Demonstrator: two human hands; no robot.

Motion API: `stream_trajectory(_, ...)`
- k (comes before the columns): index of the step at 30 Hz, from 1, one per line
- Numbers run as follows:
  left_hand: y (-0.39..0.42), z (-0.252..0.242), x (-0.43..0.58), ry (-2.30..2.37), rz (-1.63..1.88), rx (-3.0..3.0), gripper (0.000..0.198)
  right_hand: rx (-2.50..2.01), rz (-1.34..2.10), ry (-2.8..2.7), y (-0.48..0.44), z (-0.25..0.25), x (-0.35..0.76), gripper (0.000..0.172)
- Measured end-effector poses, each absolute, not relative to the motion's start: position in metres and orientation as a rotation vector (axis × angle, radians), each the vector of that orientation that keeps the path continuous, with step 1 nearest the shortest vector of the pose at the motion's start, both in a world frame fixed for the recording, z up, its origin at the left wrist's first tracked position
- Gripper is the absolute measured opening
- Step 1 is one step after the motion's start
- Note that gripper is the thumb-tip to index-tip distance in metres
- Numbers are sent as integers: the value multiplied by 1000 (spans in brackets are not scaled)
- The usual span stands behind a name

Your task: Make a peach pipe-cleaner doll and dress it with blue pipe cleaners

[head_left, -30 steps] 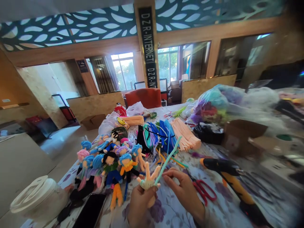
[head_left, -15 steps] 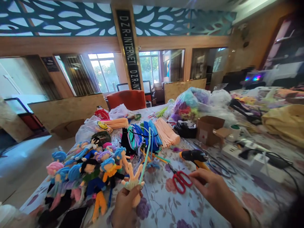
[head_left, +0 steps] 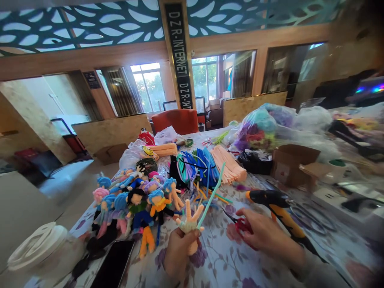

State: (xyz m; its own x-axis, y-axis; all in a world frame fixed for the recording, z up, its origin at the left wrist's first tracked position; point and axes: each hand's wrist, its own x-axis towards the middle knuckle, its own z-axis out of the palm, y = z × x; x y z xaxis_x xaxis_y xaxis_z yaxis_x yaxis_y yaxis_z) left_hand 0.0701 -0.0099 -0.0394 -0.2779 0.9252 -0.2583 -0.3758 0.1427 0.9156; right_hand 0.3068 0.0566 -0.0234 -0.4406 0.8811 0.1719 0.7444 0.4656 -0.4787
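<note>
My left hand point(head_left: 179, 250) is closed around a peach pipe-cleaner doll body point(head_left: 192, 224), its limbs pointing up. From the doll a long pale green pipe cleaner point(head_left: 213, 194) sticks up and to the right. My right hand point(head_left: 259, 232) has its fingers round the red handles of a pair of scissors point(head_left: 243, 226), whose dark blades point up-left over the flowered tablecloth. Part of the handles is hidden by the fingers. Left of my hands lies a heap of finished-looking dolls point(head_left: 138, 200) with blue, pink, black and purple hair.
A yellow-black glue gun point(head_left: 279, 206) lies to the right, near a cardboard box point(head_left: 291, 164) and a white power strip point(head_left: 333, 198). Blue pipe cleaners point(head_left: 199, 168) and peach ones point(head_left: 228, 164) lie behind. A phone point(head_left: 112, 264) and a white lidded container point(head_left: 45, 250) stand at front left.
My right hand has closed on the scissors, which were lying on the cloth beside its fingertips. The camera view has turned left; my left hand still holds the doll body.
</note>
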Motion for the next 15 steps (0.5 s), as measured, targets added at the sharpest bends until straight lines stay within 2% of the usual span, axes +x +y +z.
stream_trajectory(3, -10, -41, 69, 1293, 1414, 612, 21, -1131, 970, -2318, 48, -17, 313, 39)
stream_trajectory(5, -11, -40, 68, 1277, 1382, 612, 21, -990, 1115, -2344, 41, -13, 313, 45)
stream_trajectory(9, -17, -33, 70, 1187, 1310, 684, 20, -919, 1074, -2446, 34, -2, 304, 43)
stream_trajectory(15, -18, -23, 69, 1064, 1165, 736, 18, -888, 848, -2574, 44, 7, 286, 29)
